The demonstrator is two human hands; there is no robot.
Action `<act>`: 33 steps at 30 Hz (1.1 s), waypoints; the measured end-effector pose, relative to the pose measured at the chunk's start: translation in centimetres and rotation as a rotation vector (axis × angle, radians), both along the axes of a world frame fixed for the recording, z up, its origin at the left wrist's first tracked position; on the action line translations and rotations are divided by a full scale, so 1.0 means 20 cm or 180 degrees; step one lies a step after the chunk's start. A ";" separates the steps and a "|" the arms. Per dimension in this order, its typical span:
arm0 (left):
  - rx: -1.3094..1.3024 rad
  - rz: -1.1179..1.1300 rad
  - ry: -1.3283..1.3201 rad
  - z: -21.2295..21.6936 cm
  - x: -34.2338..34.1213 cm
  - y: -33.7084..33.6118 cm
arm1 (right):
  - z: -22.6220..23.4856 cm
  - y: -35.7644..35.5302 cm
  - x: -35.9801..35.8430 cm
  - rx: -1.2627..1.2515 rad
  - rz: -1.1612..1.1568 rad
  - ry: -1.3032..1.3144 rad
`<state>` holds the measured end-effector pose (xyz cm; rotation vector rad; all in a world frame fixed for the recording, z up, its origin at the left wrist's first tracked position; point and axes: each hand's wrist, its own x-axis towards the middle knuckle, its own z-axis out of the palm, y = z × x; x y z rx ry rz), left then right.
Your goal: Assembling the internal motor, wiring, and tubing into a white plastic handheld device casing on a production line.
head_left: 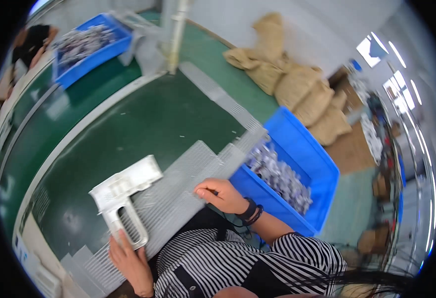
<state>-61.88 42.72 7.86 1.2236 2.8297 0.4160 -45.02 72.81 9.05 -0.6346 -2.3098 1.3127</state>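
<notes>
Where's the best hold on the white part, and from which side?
Probably the slotted handle of the white part, approached from the wearer's side: it is narrower than the broad far end and points back toward the wearer. The left hand is at its near end.

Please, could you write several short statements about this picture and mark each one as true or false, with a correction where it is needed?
1. The left hand touches the lower end of the white plastic part. True.
2. The right hand has all its fingers spread out straight. False: its fingers are curled.
3. There is a dark band around the right wrist. True.
4. The blue bin beside the right arm is empty. False: many small pale pieces lie in it.
5. The brown sacks lie on the green work surface. False: they are heaped near the wall, beyond it.
</notes>
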 end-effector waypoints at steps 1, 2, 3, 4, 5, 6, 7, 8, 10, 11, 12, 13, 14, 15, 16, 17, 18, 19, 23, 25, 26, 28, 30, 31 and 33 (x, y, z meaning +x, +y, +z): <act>-0.0106 0.0101 0.0043 -0.01 0.00 0.01 | 0.02 -0.01 0.08 -0.0646 -0.0037 0.0129; -0.0218 0.0220 0.0101 -0.02 0.01 0.02 | 0.03 -0.02 0.17 -0.1292 -0.0057 0.0303; -0.0222 0.0076 0.0097 -0.04 0.00 0.05 | 0.03 -0.01 0.25 -0.1291 -0.0200 0.0323; -0.0247 0.0170 0.0009 -0.04 0.01 0.05 | 0.05 -0.02 0.35 -0.1413 -0.0434 0.0127; -0.0277 0.0283 -0.0072 -0.03 0.02 0.05 | 0.06 -0.01 0.44 -0.1544 -0.0646 -0.0067; -0.0196 0.0149 0.0494 0.03 0.04 0.08 | 0.05 0.03 0.54 -0.1116 -0.0872 -0.0146; -0.0234 0.0105 0.0527 0.00 0.03 0.06 | 0.11 0.10 0.62 -0.1082 -0.1054 -0.0333; -0.0501 0.0076 0.0908 -0.06 0.00 0.01 | 0.08 0.18 0.75 -0.0724 -0.1381 -0.0484; -0.0442 -0.0221 0.1311 -0.04 -0.02 0.06 | -0.05 0.40 1.06 -0.0821 -0.1972 -0.0701; -0.0421 -0.0305 0.0902 0.07 0.01 0.11 | -0.15 0.52 1.19 -0.0880 -0.2065 -0.0956; -0.0339 -0.0407 0.0683 0.09 0.00 0.13 | -0.31 0.63 1.36 -0.0801 -0.2008 -0.1166; -0.0270 -0.0485 0.0459 0.09 -0.01 0.14 | -0.47 0.71 1.46 -0.0571 -0.1956 -0.1433; -0.0068 -0.0268 0.0186 0.14 0.04 0.19 | -0.63 0.79 1.52 -0.0524 -0.1608 -0.1820; -0.0150 -0.0308 0.0149 0.14 0.03 0.19 | -0.74 0.84 1.55 -0.0478 -0.1236 -0.2195; -0.0121 -0.0325 0.0191 0.13 0.02 0.16 | -0.80 0.88 1.47 -0.0520 -0.1003 -0.2332; -0.0092 -0.0349 0.0230 0.11 -0.01 0.13 | -0.87 0.90 1.38 -0.0559 -0.0775 -0.2471; -0.0092 -0.0413 0.0214 0.03 -0.06 0.13 | -0.90 0.88 1.37 -0.0363 -0.0712 -0.2329; 0.0066 -0.0518 0.0219 -0.01 -0.10 0.09 | -0.93 0.89 1.29 -0.0179 -0.0596 -0.2043; -0.0181 -0.0745 0.0441 0.11 -0.08 0.11 | -0.94 0.85 1.02 0.1892 -0.0126 -0.2286; 0.0132 -0.0982 0.0778 0.10 -0.09 0.12 | -0.99 0.84 0.95 0.2947 -0.0207 -0.2493; 0.0215 -0.0936 0.0879 0.10 -0.09 0.12 | -1.01 0.85 0.93 0.3022 -0.0227 -0.2488; -0.0085 -0.1009 0.1384 0.16 -0.07 0.17 | -1.04 0.88 0.94 0.3125 -0.0261 -0.2495; 0.0300 -0.0927 0.1246 0.16 -0.05 0.18 | -1.04 0.92 0.95 0.2872 -0.0078 -0.2250; 0.0670 -0.0842 0.1112 0.16 -0.04 0.17 | -1.02 0.94 0.95 0.2895 -0.0069 -0.2232; 0.0775 -0.1392 0.1487 -0.01 -0.20 0.04 | -0.95 0.99 0.97 0.1700 -0.0728 -0.1662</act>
